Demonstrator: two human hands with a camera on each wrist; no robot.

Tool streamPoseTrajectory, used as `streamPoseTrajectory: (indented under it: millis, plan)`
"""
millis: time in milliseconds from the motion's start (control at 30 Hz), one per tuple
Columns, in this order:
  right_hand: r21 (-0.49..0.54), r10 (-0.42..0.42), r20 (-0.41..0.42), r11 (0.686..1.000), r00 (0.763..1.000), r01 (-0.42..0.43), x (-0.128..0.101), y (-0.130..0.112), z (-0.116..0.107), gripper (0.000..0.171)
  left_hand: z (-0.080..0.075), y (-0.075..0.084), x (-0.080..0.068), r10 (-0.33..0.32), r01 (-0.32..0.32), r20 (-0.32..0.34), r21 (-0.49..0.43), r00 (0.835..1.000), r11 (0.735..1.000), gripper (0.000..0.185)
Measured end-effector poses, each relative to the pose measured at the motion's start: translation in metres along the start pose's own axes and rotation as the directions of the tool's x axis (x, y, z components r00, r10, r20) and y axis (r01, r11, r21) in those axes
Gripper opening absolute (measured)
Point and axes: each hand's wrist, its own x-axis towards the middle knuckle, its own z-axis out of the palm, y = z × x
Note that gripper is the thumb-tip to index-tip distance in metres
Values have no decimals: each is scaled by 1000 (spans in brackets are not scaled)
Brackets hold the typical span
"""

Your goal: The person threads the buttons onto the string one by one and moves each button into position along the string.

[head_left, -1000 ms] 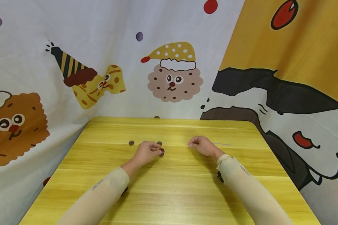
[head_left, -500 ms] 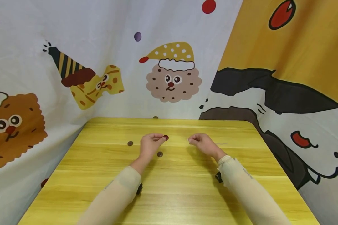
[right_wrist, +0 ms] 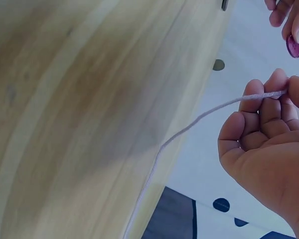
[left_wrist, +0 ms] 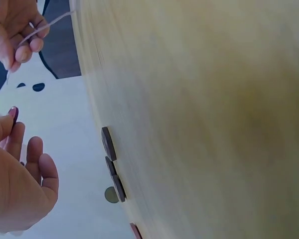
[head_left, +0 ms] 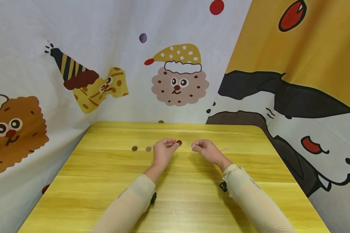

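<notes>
Left hand (head_left: 162,151) raised just above the yellow wooden table (head_left: 175,200), thumb and forefinger pinching a dark red button (head_left: 179,142) at the fingertips, the other fingers loosely curled beneath. Same button (right_wrist: 293,46) seen in the right wrist view as a purple-red disc held edge-out above the right hand's fingertips; in the left wrist view only its thin rim (left_wrist: 13,114) peeking past the finger. Right hand (head_left: 205,149) close beside it, a small gap between the two, fingers curled in and pinching a pale length of thread (right_wrist: 199,117) between thumb and forefinger. Short thread end poking from the pinch toward the button, not touching it. Rest of the thread trailing back from the right hand across the tabletop, away from the left hand, faintly visible in the head view (head_left: 223,149). In the left wrist view, thread (left_wrist: 45,27) crossing the right hand's fingers (left_wrist: 22,52).

Two loose brown buttons lying flat on the table just outward of the left hand: one (head_left: 148,149) near the knuckles, another (head_left: 134,148) a little farther out. Dark button edges (left_wrist: 108,143) lined up along the table surface in the left wrist view. Beige sleeves on both forearms. Behind the table, cartoon-printed cloth (head_left: 105,64) hung as a backdrop.
</notes>
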Motion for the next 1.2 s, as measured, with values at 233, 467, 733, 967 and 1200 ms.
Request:
streamPoseTrajectory:
  millis: [233,467,733,967,1200]
  plan:
    - [-19,-45,-5,999,999,44,-1,-7,8,33,0,1,-1,31,-31,9,29,999,999,12]
    - [-48,-106,-22,993,994,105,-2,-9,16,30,1,2,-1,60,-60,16,46,998,997,13]
    - [-35,-100,-63,995,993,98,-4,-16,24,28,3,2,-1,73,-73,14,65,997,995,15]
    - [29,-24,-72,999,997,26,-2,-22,28,37,3,3,-3,83,-84,13,73,996,994,15]
    - [80,16,-84,997,996,-9,-1,-24,31,34,3,4,-5,114,-116,25,86,993,990,14]
